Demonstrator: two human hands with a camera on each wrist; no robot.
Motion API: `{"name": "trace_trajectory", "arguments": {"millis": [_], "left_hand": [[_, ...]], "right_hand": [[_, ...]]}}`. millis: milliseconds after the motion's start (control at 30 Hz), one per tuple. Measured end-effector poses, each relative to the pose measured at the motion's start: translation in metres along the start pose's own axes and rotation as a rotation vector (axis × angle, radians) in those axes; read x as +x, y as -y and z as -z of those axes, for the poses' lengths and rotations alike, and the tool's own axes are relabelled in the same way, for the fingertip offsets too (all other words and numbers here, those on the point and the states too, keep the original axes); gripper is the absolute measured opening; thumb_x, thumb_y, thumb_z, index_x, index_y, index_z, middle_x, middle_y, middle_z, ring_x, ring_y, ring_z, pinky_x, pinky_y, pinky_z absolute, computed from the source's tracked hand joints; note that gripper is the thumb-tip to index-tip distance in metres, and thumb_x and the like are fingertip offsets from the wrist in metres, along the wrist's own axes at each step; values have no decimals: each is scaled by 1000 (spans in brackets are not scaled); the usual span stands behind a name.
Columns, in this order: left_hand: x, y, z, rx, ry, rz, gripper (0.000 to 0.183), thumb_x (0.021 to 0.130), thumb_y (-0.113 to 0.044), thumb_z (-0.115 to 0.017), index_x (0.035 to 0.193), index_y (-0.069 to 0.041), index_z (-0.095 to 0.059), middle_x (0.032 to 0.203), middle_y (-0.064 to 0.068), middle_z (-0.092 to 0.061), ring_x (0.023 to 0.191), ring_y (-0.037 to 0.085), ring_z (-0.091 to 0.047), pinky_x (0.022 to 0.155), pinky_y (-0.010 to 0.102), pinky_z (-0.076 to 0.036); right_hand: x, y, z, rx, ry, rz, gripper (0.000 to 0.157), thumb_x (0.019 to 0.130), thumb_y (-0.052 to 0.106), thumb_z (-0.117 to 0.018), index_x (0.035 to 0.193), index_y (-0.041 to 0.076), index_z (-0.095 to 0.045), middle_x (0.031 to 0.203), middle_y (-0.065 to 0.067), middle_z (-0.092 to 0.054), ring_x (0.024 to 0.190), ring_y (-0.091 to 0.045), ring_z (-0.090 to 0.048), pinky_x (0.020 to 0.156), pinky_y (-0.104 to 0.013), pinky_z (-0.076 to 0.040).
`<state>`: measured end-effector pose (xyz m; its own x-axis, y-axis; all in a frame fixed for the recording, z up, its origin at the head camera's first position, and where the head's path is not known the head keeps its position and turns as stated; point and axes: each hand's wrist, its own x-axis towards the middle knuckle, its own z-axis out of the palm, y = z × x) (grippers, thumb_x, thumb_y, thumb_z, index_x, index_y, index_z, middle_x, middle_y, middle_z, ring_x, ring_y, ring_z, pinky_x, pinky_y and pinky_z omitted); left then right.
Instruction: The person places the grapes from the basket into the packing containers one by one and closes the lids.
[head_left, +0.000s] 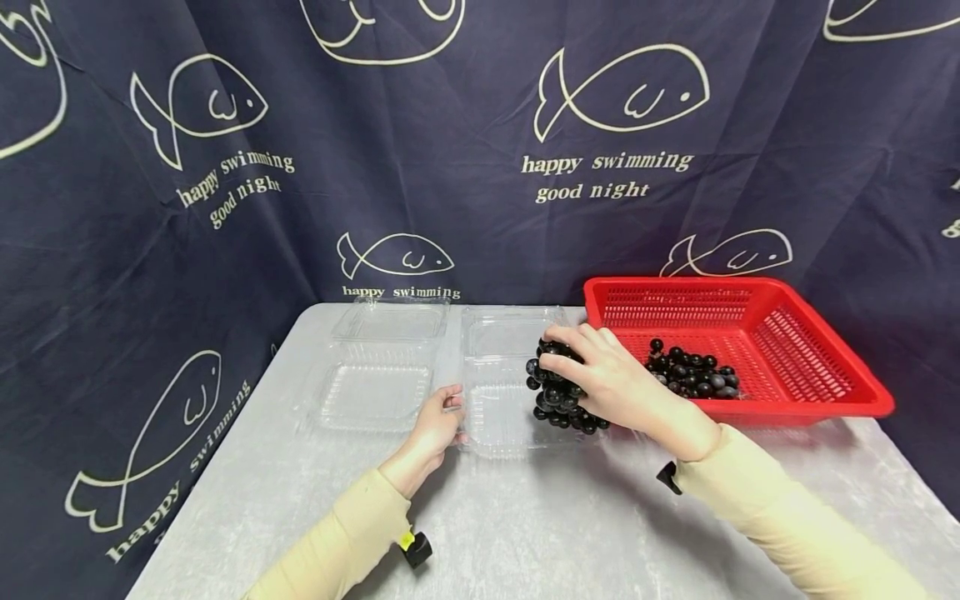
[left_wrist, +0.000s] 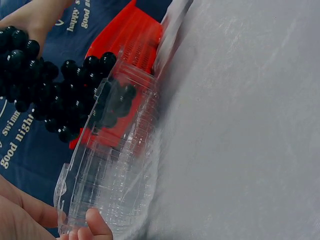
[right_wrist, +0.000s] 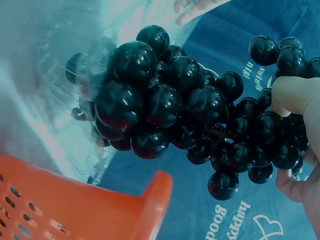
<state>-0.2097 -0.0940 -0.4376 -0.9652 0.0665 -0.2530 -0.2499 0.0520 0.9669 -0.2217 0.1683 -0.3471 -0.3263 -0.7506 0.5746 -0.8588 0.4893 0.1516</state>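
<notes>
My right hand point(head_left: 603, 375) grips a bunch of black grapes point(head_left: 558, 396) from above, holding it over the right-hand clear plastic clamshell box point(head_left: 498, 417). In the right wrist view the lower grapes point(right_wrist: 150, 105) overlap the clear plastic, while thumb and fingers hold the other end of the bunch. My left hand point(head_left: 438, 425) pinches the left edge of that same box. The left wrist view shows its thumb and fingers at a corner of the box wall point(left_wrist: 107, 175), with the grapes point(left_wrist: 50, 90) just above the rim.
A second clear clamshell box point(head_left: 375, 396) lies open on the left, its lid point(head_left: 390, 321) toward the back. At the right stands a red perforated basket point(head_left: 817, 367) with more black grapes point(head_left: 693, 373) inside. A dark fish-printed cloth point(head_left: 480, 200) hangs behind the grey table point(head_left: 525, 533).
</notes>
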Motion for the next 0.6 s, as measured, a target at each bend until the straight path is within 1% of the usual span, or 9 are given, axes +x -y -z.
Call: {"name": "trace_trajectory", "arguments": {"millis": [133,267,467,600], "left_hand": [[-1,0,0,3,3,1,52,88,9,-42,139,5,-34,127,23,-37,75,14,-41,57,18,-45],[-2,0,0,1,4,4,52,88,10,-42,139,6,-34,127,23,-37,75,14,-41,57,19,-46],[-2,-1,0,1,6,3,52,88,10,-42,139,6,-34,128,23,-37,73,13,-41,56,18,-45],[-3,-2,0,7,8,3,52,88,9,-42,139,5,-34,128,23,-37,71,12,-40,56,17,-45]], "right_hand": [[-3,-1,-8,-11,23,24,75,48,-5,-79,117,14,-57,129,-13,-48,104,-31,-48,72,-41,-39],[-5,-2,-15,-17,48,32,75,51,-5,-79,119,16,-56,130,-12,-48,105,-30,-48,70,-38,-37],[-4,-3,-24,-46,50,36,73,55,-6,-74,121,18,-55,130,-10,-47,99,-28,-47,67,-37,-35],[-1,-4,-30,-90,52,48,64,62,-6,-69,119,20,-56,129,-9,-49,98,-28,-47,66,-37,-35]]}}
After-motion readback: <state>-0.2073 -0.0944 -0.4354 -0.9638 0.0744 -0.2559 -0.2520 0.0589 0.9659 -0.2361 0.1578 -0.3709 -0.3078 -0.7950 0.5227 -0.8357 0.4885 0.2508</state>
